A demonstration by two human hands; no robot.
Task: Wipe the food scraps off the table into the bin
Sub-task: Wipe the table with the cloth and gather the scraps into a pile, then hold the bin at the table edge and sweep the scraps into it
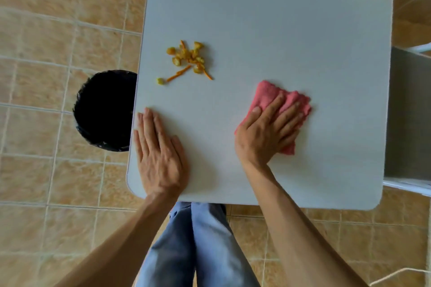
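Four right fingers (277,109) press flat atop pink cloth (268,93).

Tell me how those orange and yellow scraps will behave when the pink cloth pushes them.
The food scraps look small and loose, so they will probably slide easily but scatter. The rounder bits may roll ahead of the pink cloth; thin strips might catch under it.
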